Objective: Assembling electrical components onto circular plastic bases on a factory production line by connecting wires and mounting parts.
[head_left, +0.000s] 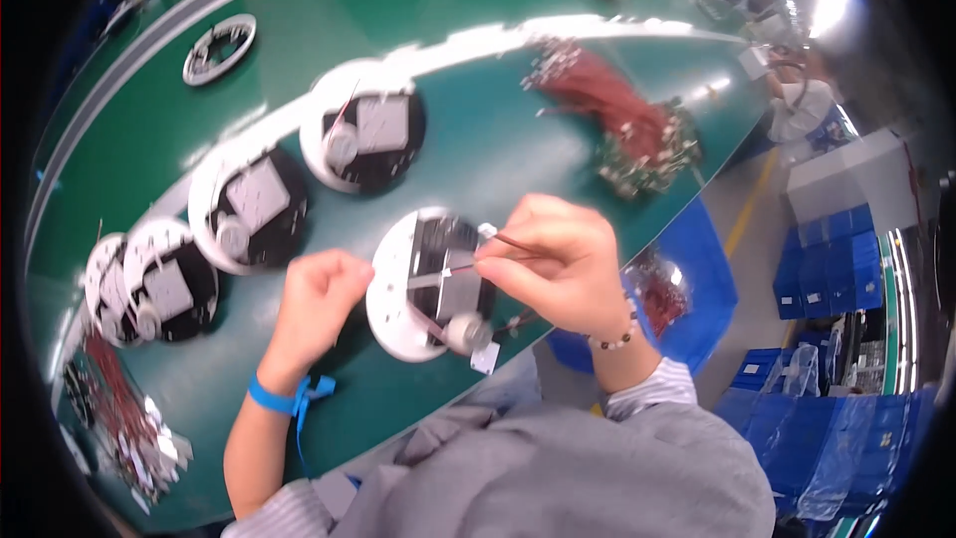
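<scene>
In front of me on the green table lies a round white and black unit point(393, 311) with a grey square plate and a small silver cylinder on it. My right hand point(563, 259) is closed over its right side, pinching a thin dark red wire point(518, 245) that has a small white connector point(487, 230) at its end. My left hand point(324, 294) is at the unit's left rim with fingers curled and thumb pressed to them. Whatever it pinches, if anything, is hidden. A blue strap point(279, 397) circles my left wrist.
Several similar round units point(261, 204) stand in a row at the left. A bundle of red wires point(627, 115) lies at the far right, another wire bundle point(119, 408) at the near left. A white ring point(219, 50) sits far left. Blue bins point(832, 264) stand beyond the table's right edge.
</scene>
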### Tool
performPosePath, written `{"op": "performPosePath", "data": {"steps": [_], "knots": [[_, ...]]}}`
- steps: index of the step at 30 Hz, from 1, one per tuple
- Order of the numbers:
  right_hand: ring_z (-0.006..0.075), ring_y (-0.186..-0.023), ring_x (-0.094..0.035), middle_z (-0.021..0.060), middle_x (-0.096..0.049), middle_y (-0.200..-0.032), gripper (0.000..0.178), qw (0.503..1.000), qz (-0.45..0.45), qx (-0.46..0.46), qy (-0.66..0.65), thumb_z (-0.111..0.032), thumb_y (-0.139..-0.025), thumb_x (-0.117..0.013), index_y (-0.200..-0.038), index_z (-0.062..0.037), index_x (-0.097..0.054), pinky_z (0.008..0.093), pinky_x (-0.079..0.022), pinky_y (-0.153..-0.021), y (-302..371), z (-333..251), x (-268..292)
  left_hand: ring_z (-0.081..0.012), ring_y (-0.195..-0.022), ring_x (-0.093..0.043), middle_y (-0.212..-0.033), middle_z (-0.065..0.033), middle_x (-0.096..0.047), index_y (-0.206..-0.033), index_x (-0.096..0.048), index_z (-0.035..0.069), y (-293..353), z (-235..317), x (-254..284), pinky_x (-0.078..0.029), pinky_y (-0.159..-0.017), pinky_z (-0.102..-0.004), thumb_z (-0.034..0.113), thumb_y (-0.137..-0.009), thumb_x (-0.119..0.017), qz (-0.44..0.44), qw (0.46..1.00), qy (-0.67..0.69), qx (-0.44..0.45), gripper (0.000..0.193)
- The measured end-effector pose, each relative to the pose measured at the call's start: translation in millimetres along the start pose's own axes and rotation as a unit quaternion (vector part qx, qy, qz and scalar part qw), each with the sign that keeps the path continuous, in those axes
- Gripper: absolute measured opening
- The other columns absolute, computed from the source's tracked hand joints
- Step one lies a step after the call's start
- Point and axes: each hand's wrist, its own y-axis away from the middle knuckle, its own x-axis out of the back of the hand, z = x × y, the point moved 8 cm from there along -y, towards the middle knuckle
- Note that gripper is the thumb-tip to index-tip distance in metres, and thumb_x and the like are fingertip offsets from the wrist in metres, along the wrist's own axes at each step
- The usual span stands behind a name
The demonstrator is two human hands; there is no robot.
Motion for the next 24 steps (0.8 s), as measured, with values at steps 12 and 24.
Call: {"op": "performPosePath", "data": {"steps": [12, 24], "knots": [[0.0107, -0.05, -0.05, 0.0061, -0.053, -0.061, 0.013, 0.988, -0.051, 0.063, 0.134, 0.002, -0.06, -0.066, -0.072, 0.0015, -0.061, 0.0206, -0.037, -0.044, -0.8, -4.2, -52.4, 0.0011, -0.051, -0.036, -0.056, 0.006, -0.048, -0.069, -0.058, -0.002, 5.1, -2.6, -3.5, -0.028, -0.043, -0.0153, 0.017, -0.078, -0.058, -0.009, 0.999, 0.039, -0.003, 0.021], [0.0134, -0.05, -0.049, 0.0048, -0.05, -0.059, 0.015, 0.962, 0.001, 0.137, 0.237, 0.003, -0.058, -0.067, -0.07, -0.003, -0.061, 0.0221, -0.037, -0.044, 13.1, -15.7, -54.8, 0.0005, -0.059, -0.041, -0.064, 0.0027, -0.053, -0.072, -0.056, -0.001, 8.8, -11.4, -12.2, -0.034, -0.05, -0.0153, 0.018, -0.082, -0.052, -0.046, 0.998, 0.009, 0.042, 0.021]]}}
